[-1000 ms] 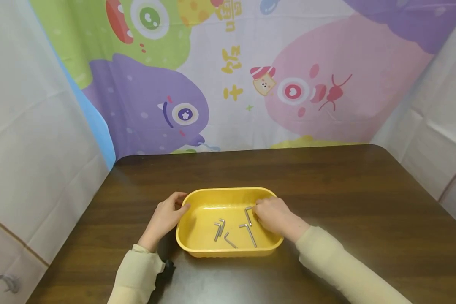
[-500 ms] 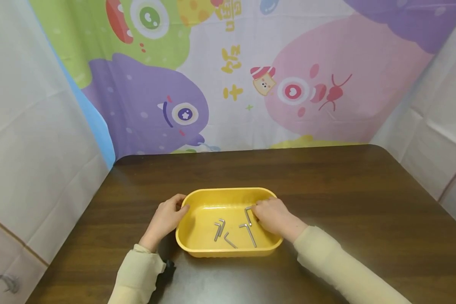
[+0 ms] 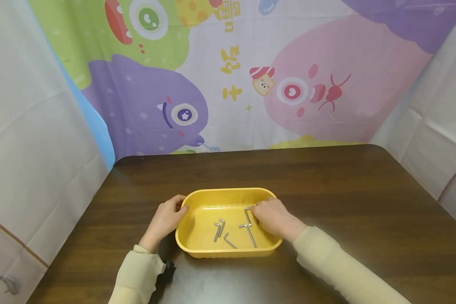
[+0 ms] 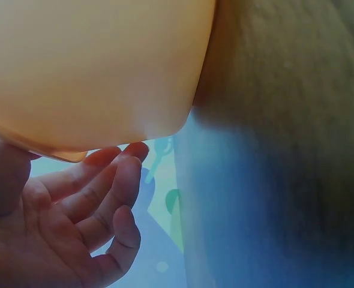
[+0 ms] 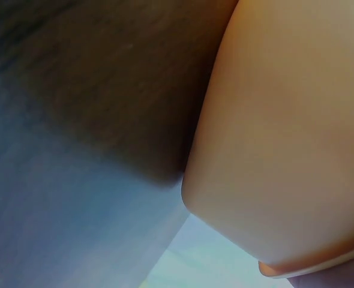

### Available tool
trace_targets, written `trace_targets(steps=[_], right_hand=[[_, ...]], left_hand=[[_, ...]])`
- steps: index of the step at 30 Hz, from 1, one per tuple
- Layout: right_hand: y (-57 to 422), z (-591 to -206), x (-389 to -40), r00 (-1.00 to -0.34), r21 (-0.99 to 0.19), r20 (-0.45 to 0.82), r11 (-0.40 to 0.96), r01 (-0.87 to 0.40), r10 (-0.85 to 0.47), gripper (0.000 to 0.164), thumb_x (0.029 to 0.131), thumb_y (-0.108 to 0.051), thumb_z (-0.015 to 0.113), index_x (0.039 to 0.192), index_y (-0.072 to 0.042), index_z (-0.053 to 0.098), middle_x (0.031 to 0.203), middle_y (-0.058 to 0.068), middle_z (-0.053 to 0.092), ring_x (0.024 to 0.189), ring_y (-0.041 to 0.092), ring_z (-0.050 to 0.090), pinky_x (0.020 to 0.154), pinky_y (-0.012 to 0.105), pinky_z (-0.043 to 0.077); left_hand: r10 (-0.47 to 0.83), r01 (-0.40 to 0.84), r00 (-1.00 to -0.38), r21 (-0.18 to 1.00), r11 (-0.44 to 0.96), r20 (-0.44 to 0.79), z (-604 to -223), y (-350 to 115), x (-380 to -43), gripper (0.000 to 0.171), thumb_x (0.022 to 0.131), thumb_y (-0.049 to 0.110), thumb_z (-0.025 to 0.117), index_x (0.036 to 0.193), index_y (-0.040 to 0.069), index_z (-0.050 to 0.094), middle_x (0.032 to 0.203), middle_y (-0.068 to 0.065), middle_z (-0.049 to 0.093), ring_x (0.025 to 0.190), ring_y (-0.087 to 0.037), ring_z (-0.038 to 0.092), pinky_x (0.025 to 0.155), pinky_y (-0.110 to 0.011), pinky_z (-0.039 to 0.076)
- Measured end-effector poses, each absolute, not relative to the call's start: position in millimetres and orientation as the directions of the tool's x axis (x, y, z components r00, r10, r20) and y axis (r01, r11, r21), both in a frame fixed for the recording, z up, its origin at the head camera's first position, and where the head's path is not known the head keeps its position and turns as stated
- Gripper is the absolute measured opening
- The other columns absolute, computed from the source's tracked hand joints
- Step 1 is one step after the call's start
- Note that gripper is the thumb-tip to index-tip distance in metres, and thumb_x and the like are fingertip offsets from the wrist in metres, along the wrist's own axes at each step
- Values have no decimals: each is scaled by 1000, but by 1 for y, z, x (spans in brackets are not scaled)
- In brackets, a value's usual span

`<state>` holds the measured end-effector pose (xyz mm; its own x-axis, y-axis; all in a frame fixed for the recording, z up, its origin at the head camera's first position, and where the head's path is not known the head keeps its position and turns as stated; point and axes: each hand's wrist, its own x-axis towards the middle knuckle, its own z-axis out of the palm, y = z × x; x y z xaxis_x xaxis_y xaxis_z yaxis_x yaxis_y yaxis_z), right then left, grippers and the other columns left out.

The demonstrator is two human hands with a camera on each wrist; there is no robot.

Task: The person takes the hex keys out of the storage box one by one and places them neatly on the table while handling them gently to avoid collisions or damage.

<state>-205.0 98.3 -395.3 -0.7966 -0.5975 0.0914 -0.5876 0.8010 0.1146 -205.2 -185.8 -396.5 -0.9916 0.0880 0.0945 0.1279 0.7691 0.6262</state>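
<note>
A yellow plastic tray (image 3: pixel 228 253) stands on the table in the head view, with several L-shaped metal hex keys (image 3: pixel 229 240) on its floor. At its left end my left hand (image 3: pixel 167 216) grips the rim, thumb over the edge and fingers outside. The left wrist view shows those fingers (image 4: pixel 99 198) bent along the outer wall. My right hand (image 3: pixel 274 216) reaches over the right rim into the tray, fingers curled down. One hex key (image 3: pixel 247 216) lies right at these fingers; whether they pinch it is hidden. The right wrist view shows only the tray's outside (image 5: pixel 285 138) and a sliver of hand.
Dark wooden table (image 3: pixel 346 190) surrounds the tray. Behind the table hangs a cartoon curtain (image 3: pixel 235 118), with pale sheets on both sides. A small black object (image 3: pixel 169 270) sits by the left sleeve.
My right hand has edged very slightly left, toward the hex key by its fingers. The left hand, the tray and the other hex keys stay in place.
</note>
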Motion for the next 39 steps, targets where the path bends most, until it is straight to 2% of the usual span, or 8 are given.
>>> trace_targets(steps=[11,19,39], right_hand=[[101,-396,-205,-774,115,143,787,-606,-617,20,74,-7,61,58,-16,52,61,-2,51,57,15,47,61,34,41],[102,-393,-205,-788,72,144,800,-595,-599,8,73,-13,64,69,-13,57,69,0,52,62,18,49,61,35,42],[107,-379,-202,-778,-26,197,791,-612,-596,16,71,-11,65,66,-15,50,60,-7,46,52,12,40,52,30,36]], left_hand=[[92,127,-992,627,768,88,-396,-186,-205,27,88,19,54,110,4,60,94,-11,64,77,-20,57,72,-35,47],[90,121,-993,631,766,81,-397,-186,-205,27,88,19,54,109,4,60,92,-9,64,76,-19,56,71,-33,47],[93,121,-993,622,773,78,-399,-187,-207,25,89,19,53,107,4,60,90,-9,63,74,-18,55,70,-32,46]])
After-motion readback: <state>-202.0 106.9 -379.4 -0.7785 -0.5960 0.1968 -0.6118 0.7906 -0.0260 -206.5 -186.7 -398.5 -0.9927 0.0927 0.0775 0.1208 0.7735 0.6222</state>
